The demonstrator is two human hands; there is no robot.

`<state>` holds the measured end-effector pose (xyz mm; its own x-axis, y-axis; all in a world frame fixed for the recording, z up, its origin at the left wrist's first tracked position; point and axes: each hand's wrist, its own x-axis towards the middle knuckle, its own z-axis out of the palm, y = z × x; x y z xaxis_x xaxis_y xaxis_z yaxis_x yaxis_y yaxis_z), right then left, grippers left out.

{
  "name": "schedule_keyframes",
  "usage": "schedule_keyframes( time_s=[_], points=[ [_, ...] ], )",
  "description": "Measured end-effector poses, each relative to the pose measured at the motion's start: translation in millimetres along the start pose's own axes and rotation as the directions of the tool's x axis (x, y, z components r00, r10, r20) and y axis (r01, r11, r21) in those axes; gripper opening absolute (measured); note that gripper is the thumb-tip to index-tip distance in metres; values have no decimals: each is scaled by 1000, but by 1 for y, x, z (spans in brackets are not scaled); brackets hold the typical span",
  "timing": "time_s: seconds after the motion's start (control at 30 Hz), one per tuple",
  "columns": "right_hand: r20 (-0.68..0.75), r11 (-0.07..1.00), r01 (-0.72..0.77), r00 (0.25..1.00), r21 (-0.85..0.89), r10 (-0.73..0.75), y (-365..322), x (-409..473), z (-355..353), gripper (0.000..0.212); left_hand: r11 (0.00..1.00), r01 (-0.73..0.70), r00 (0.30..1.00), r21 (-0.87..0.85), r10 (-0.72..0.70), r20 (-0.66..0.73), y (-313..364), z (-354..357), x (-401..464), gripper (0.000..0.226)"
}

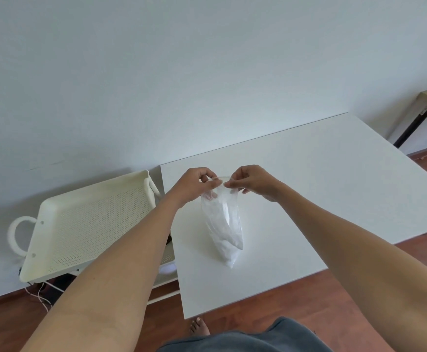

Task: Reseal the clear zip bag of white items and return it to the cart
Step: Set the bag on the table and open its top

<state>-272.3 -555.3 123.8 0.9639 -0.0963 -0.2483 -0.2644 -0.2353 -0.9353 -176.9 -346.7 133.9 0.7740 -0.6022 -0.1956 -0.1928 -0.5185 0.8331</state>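
Bag (223, 219): clear zip bag, standing upright on the white table (308, 179), its bottom resting on the tabletop, white items bunched in the lower part.
Bag top: held up between both hands; whether the zip is sealed cannot be told.
Left hand (194, 184): fingers pinched together on the left part of the bag's top edge.
Right hand (251, 182): fingertips pinched together on the right part of the top edge, just beside the left hand's fingers.
Cart (85, 224): cream, perforated top tray with looped handles, left of the table and touching or just beside its edge; left forearm crosses above its near corner.
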Motion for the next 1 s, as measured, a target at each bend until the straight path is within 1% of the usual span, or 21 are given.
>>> schedule_keyframes(
  time_s=[0.13,0.23,0.3,0.37,0.47,0.57,0.67,0.73,0.8,0.87,0.93,1.0],
  points=[
    [-2,998,12,1000,-70,-12,-9,3,-4,29,998,58,998,-17,-58,-6,2,-1,-2,30],
    [-15,994,29,999,-106,-31,-14,5,-4,30,995,84,996,-59,-83,18,3,-2,-5,30],
    [-19,993,37,999,-112,-39,-15,7,-3,31,995,61,998,-79,-59,21,4,-1,-6,26],
    [-7,995,32,999,-98,-32,-15,6,-1,34,995,27,999,-91,-29,-22,4,-1,-6,21],
    [48,996,-15,999,-89,20,-10,4,-3,36,994,2,998,-105,-8,-59,1,-2,-7,16],
    [51,994,-28,998,-106,33,-5,3,-6,33,992,-3,1000,-122,4,11,0,-4,-9,22],
    [1,993,12,1000,-116,-12,-6,5,-5,27,989,11,997,-149,2,83,1,-4,-12,26],
    [-25,992,47,998,-119,-50,-8,7,-2,25,985,15,996,-171,1,90,2,-2,-12,24],
    [-52,988,86,994,-128,-94,-12,9,2,24,992,16,999,-124,-10,51,4,-1,-9,17],
    [-57,986,106,992,-125,-114,-15,10,5,25,999,9,999,-43,-11,-37,5,0,-4,9],
    [-24,988,82,996,-135,-86,-16,11,6,29,1000,12,993,-15,-14,-115,4,0,0,6],
    [28,986,36,999,-162,-31,-15,11,7,31,1000,14,987,2,-13,-163,1,0,0,5]
  ],
)
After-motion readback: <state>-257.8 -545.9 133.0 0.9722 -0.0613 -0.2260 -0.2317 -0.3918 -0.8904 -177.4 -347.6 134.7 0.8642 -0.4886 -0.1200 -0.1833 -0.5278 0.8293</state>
